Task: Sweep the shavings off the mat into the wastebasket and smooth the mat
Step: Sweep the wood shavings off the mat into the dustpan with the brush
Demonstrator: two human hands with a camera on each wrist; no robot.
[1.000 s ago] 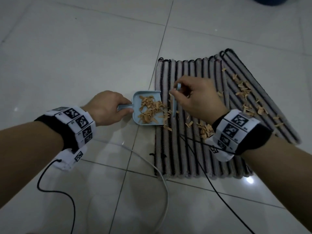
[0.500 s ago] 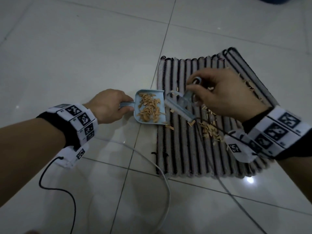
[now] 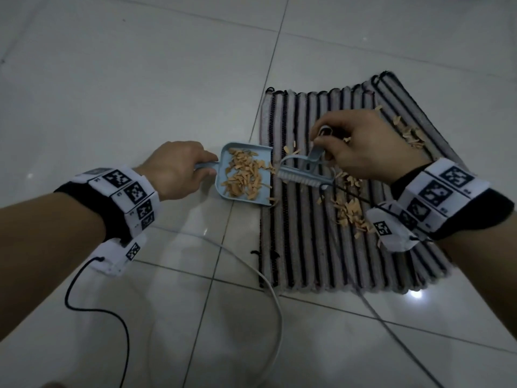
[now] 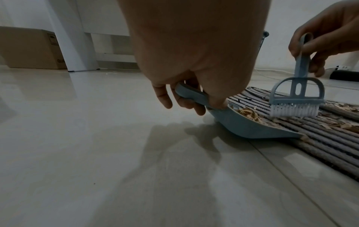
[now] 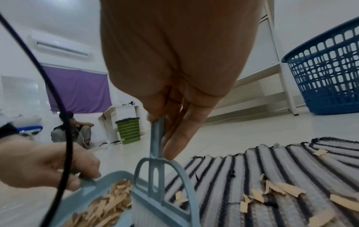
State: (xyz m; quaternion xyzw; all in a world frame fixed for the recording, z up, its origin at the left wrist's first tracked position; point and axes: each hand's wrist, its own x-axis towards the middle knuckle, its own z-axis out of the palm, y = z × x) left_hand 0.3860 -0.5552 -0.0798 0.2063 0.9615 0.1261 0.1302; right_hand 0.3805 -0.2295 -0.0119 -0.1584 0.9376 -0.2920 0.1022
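Note:
A grey mat with black stripes (image 3: 313, 247) lies on the tiled floor, its far right corner folded over. Tan shavings (image 3: 348, 211) are scattered on it. My left hand (image 3: 179, 169) grips the handle of a light blue dustpan (image 3: 223, 163), whose lip rests on the mat's left edge with a heap of shavings (image 3: 244, 175) inside. My right hand (image 3: 363, 144) pinches the handle of a small blue brush (image 3: 305, 175); its white bristles (image 4: 293, 110) stand on the mat just beside the pan's lip. In the right wrist view the brush (image 5: 155, 181) stands upright over the pan (image 5: 101, 184).
A blue laundry basket (image 5: 328, 73) stands beyond the mat, to the right. A green basket (image 5: 129, 130) and a seated person (image 5: 71, 132) are far across the room. A cardboard box (image 4: 29, 49) stands far left. White and black cables (image 3: 268, 303) trail over the floor near me.
My right hand has carried the brush back from the pan's lip out over the mat, then set its bristles down close beside the lip. The left hand and dustpan stayed put.

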